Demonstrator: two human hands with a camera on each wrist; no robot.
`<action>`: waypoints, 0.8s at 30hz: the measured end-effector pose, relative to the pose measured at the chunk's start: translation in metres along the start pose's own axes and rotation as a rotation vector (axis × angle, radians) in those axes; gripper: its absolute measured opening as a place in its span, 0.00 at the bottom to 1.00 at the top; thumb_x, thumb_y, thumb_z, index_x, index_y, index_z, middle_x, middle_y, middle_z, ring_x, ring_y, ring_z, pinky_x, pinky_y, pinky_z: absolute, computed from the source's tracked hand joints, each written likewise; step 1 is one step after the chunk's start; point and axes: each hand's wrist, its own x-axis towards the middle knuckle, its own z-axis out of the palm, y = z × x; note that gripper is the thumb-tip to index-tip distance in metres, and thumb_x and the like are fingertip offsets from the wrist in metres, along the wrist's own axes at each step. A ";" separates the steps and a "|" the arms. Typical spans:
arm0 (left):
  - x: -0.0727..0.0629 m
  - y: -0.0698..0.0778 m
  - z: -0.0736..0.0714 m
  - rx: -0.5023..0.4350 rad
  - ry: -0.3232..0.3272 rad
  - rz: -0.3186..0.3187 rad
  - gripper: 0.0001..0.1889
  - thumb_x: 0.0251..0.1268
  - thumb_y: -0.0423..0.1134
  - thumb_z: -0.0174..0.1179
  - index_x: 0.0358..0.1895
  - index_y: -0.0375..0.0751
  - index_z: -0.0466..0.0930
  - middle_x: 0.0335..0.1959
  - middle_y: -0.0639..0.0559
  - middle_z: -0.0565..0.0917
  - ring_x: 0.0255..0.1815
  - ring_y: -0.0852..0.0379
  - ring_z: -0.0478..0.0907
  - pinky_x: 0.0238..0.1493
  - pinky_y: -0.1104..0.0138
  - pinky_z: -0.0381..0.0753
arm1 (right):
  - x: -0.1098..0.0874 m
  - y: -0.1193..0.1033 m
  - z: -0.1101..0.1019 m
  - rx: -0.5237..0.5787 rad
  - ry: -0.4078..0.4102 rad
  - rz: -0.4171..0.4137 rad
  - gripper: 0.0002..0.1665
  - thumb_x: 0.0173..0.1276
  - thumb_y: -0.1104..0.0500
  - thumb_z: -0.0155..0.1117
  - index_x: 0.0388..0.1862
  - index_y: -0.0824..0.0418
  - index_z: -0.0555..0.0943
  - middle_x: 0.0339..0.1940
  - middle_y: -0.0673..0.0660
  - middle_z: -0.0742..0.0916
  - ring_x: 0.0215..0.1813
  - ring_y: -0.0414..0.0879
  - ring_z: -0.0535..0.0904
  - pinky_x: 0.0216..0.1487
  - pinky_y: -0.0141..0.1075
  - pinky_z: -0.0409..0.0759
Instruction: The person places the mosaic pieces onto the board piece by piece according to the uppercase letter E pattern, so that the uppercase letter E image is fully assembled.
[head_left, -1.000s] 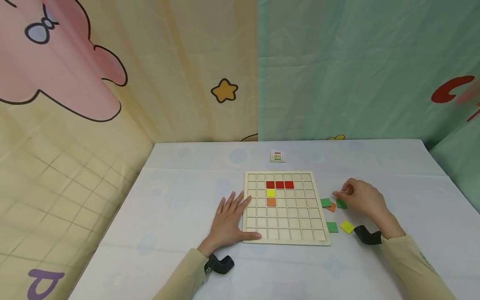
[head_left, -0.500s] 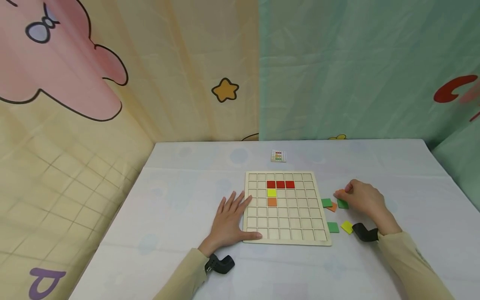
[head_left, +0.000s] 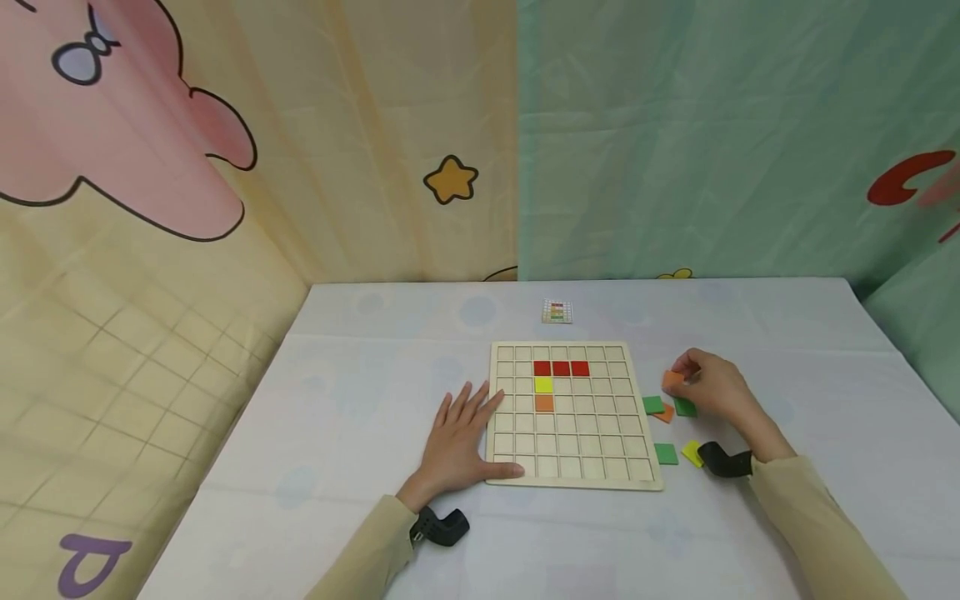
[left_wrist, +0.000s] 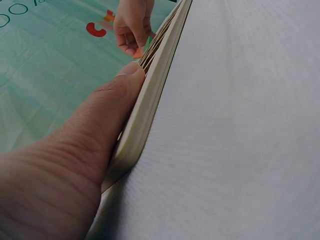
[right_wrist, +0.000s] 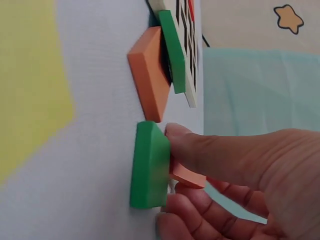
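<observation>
A wooden grid board lies flat on the table. My left hand rests on its left edge with fingers spread, the thumb near the front-left corner. To the right of the board, my right hand pinches an orange square tile between thumb and fingers. Beside that hand lies a green tile. Another green tile overlaps an orange tile at the board's right edge. On the grid sit three red tiles in a row, with a yellow tile and an orange tile below the leftmost.
Nearer the front, a green tile and a yellow tile lie right of the board, the yellow partly behind the black right wrist camera. A small printed pattern card lies behind the board. Curtains stand behind the table.
My right hand has picked up an orange tile beside the green one and shifted slightly back and left, bringing the tile into clear view. The left hand has stayed in place.
</observation>
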 end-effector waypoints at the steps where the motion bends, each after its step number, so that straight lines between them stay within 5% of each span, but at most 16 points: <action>1: 0.000 0.000 0.000 0.000 0.001 0.001 0.57 0.44 0.75 0.59 0.76 0.49 0.50 0.76 0.49 0.49 0.75 0.46 0.37 0.71 0.51 0.34 | 0.000 0.000 0.001 0.007 0.014 -0.009 0.16 0.59 0.59 0.70 0.38 0.68 0.75 0.35 0.63 0.81 0.37 0.56 0.76 0.33 0.41 0.73; 13: 0.001 0.001 -0.002 0.004 -0.015 -0.016 0.57 0.44 0.75 0.59 0.76 0.48 0.51 0.76 0.49 0.49 0.75 0.47 0.37 0.71 0.51 0.34 | -0.009 -0.029 0.011 0.045 0.223 -0.194 0.05 0.61 0.66 0.67 0.32 0.66 0.79 0.26 0.55 0.79 0.27 0.47 0.71 0.26 0.38 0.70; 24: 0.001 0.001 -0.002 -0.005 -0.016 -0.013 0.57 0.44 0.75 0.59 0.76 0.48 0.50 0.76 0.50 0.48 0.75 0.47 0.37 0.71 0.52 0.33 | -0.008 -0.074 0.045 0.185 -0.010 -0.315 0.07 0.59 0.65 0.70 0.31 0.60 0.78 0.25 0.49 0.79 0.27 0.43 0.73 0.29 0.33 0.74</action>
